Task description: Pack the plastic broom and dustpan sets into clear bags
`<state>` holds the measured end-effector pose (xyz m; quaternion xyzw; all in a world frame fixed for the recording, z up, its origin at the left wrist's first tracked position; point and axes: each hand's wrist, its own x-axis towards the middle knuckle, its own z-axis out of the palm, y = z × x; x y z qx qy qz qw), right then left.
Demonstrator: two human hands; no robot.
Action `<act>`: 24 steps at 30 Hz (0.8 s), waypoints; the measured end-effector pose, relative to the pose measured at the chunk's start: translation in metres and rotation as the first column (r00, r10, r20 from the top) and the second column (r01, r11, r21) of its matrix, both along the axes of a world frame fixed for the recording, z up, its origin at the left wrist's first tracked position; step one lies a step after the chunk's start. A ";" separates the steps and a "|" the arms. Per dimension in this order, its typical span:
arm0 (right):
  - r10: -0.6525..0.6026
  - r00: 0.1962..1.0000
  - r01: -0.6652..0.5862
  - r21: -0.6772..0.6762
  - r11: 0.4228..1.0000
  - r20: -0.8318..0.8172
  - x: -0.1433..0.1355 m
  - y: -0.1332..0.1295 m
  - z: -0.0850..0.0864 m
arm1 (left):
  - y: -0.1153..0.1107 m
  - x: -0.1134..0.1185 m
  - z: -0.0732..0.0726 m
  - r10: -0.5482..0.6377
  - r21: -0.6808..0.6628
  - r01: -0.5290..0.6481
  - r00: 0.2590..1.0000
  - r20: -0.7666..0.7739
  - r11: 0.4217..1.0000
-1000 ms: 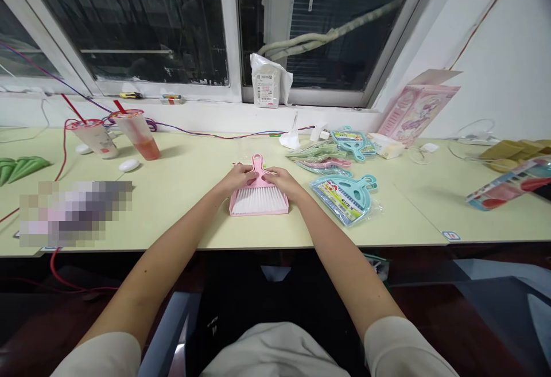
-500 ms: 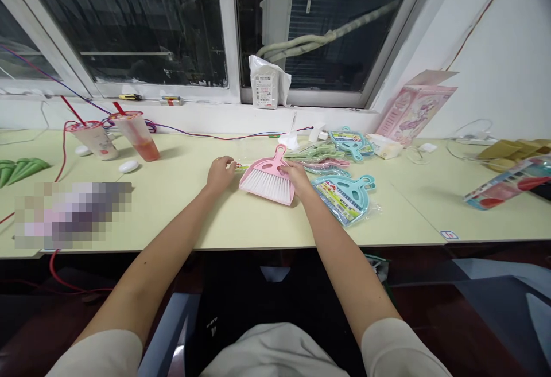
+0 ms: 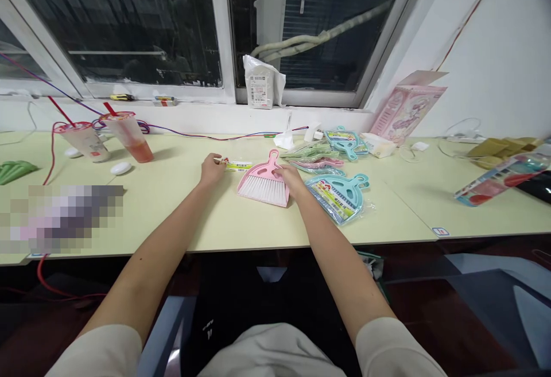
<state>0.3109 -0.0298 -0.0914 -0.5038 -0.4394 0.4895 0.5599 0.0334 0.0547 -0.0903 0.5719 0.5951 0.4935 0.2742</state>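
A pink dustpan (image 3: 272, 164) with a small white-bristled brush (image 3: 262, 190) set in it rests on the table in front of me, handle pointing away. My right hand (image 3: 291, 178) grips its right side. To the left, my left hand (image 3: 212, 169) pinches the end of a printed yellow-green label card (image 3: 239, 166), which lies flat beside the dustpan. Just right of my right hand is a blue dustpan set (image 3: 357, 189) in clear wrapping with a printed card. Behind it lie more wrapped sets, among them a green one (image 3: 313, 150) and another blue one (image 3: 346, 143).
Two drink cups with red straws (image 3: 131, 139) stand at the back left, near a white oval object (image 3: 121, 168). A pink box (image 3: 407, 107) leans by the wall. A clear package with red shapes (image 3: 503, 179) lies far right. The table's front edge (image 3: 258, 249) is close to me.
My left hand has drawn left, away from the dustpan, with the label card, so more of the card shows. My right hand stays on the dustpan. The view has shifted slightly.
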 end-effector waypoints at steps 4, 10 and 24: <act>-0.058 0.998 0.057 -0.051 0.997 -0.017 0.002 0.007 -0.006 | -0.010 -0.009 0.021 -0.113 0.139 0.054 0.882 0.458 0.989; -0.100 0.994 0.096 -0.080 0.992 -0.049 0.002 0.018 -0.016 | -0.048 0.020 0.033 -0.416 0.134 0.412 0.738 0.531 0.901; -0.115 0.968 0.087 -0.133 0.987 -0.222 -0.009 0.018 -0.018 | -0.086 0.060 0.007 -0.172 0.008 0.184 0.932 -0.318 0.983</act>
